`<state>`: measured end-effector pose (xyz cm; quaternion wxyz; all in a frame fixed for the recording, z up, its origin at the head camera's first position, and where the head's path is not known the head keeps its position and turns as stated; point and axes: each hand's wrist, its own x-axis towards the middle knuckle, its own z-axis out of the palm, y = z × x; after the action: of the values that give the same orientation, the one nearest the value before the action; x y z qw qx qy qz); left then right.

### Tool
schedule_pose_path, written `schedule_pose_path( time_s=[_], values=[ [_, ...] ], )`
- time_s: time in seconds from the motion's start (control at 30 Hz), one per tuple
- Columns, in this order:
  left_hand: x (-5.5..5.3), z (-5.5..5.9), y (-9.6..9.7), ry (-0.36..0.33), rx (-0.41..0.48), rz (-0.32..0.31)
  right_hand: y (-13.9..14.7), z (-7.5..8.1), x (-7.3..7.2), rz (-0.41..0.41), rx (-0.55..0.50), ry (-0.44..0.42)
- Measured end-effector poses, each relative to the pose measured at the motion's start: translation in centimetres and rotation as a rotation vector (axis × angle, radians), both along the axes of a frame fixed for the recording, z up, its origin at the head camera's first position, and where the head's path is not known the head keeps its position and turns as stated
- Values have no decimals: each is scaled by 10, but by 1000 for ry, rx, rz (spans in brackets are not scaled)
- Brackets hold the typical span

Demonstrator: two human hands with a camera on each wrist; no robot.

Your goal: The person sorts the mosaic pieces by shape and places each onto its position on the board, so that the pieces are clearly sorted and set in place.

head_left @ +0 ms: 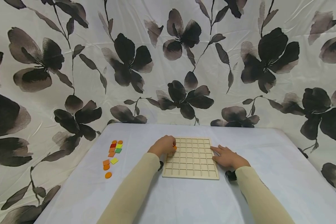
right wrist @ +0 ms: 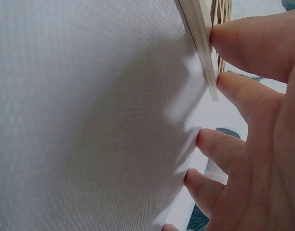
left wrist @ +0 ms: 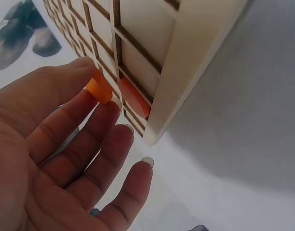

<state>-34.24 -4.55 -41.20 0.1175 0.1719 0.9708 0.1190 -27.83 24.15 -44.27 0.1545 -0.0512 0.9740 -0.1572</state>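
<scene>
My left hand (head_left: 164, 145) pinches an orange disc (left wrist: 100, 87) between thumb and fingertips, over the far left corner of a wooden grid board (head_left: 191, 178). Its other fingers spread loosely beside the board in the left wrist view. One orange-red piece (left wrist: 134, 97) sits in a corner cell of the grid, close to the held disc. At the board's right edge my right hand (head_left: 226, 156) rests, thumb and forefinger touching the frame. The remaining fingertips of that hand press on the white cloth in the right wrist view.
Left of the board lie several loose flat pieces: orange discs (head_left: 108, 175), orange squares (head_left: 111, 154), a red square (head_left: 113, 145), a green piece (head_left: 118, 150) and yellow ones (head_left: 114, 161). A white cloth covers the table (head_left: 184, 202). Behind hangs a floral curtain (head_left: 145, 18).
</scene>
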Motion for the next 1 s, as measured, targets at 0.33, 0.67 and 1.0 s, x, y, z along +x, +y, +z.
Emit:
schedule_pose_path(
  time_s=[0.33, 0.67, 1.0],
  values=[
    [0, -1, 3, -3, 6, -35, -2, 2, 1, -3, -2, 3],
    [0, 0, 8, 16, 9, -76, -1, 2, 1, -10, -3, 9],
    [3, 1, 13, 0, -15, -67, -2, 0, 2, -17, -10, 10]
  ],
)
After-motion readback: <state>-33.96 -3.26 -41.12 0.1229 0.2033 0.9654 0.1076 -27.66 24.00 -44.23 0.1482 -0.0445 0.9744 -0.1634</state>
